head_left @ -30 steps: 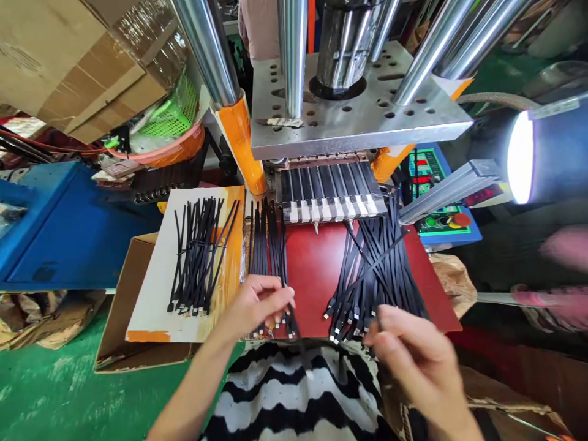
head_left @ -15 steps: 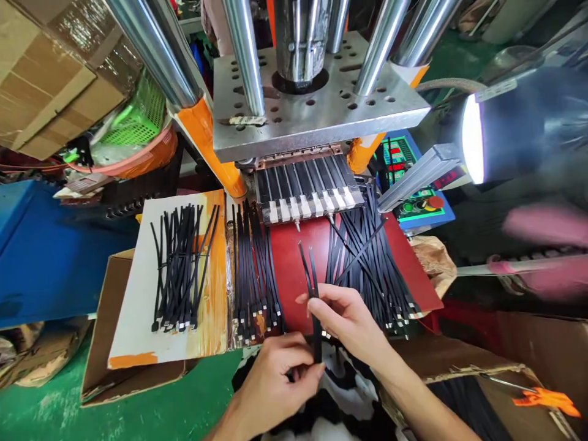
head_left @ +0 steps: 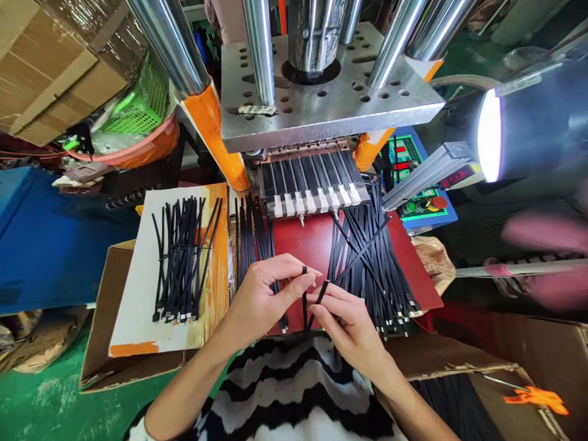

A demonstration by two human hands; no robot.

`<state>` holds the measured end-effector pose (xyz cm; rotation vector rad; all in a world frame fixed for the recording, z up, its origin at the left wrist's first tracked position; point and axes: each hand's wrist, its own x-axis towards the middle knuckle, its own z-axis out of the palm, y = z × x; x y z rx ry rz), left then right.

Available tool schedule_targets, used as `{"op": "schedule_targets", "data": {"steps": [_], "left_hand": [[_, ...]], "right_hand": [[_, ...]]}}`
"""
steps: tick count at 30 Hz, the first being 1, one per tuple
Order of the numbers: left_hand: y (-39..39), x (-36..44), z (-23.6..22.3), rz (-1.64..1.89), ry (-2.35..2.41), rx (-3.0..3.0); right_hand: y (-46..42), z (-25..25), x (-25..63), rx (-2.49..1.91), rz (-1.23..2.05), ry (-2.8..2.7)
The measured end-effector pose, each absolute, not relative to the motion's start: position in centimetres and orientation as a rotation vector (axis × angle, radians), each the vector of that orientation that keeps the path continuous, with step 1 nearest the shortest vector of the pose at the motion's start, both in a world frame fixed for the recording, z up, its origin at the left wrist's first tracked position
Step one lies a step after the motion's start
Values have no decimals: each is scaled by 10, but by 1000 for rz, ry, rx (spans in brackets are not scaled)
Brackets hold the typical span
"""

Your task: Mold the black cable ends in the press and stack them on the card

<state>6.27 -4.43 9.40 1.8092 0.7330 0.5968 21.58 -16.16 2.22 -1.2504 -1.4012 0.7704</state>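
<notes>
My left hand (head_left: 269, 291) pinches the upper end of a flat black cable (head_left: 304, 309) between thumb and fingertips. Beside it, my right hand (head_left: 351, 327) grips another flat black cable (head_left: 323, 290), its upper end standing out above the fingers. The lower parts of both run down in front of my striped top, partly hidden. Beyond my hands, a metal fixture (head_left: 315, 177) under the press holds a row of black strips with white ends. Cables with metallic tips (head_left: 381, 263) are heaped to the right; another bunch (head_left: 255, 239) lies behind my left hand.
A bundle of black cables (head_left: 184, 263) lies on a white board (head_left: 133, 288) at left. Above the fixture hangs a thick steel press plate (head_left: 331, 116) between columns. A lamp (head_left: 489, 135) and control panel (head_left: 418, 184) stand right. Cardboard boxes (head_left: 110, 318) flank the work surface.
My left hand has moved up from the cables' lower end to pinch an upper end. My right hand has lowered slightly, and the two upper ends are now farther apart. The view has shifted slightly.
</notes>
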Motion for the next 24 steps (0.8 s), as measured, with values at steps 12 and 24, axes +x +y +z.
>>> {"op": "schedule_targets", "data": {"steps": [12, 24], "left_hand": [[-49, 58, 98, 582, 729, 1410], [40, 73, 85, 1073, 860, 2096]], "right_hand": [[-145, 37, 219, -1202, 704, -1353], [-131, 25, 212, -1283, 1118, -1646]]}}
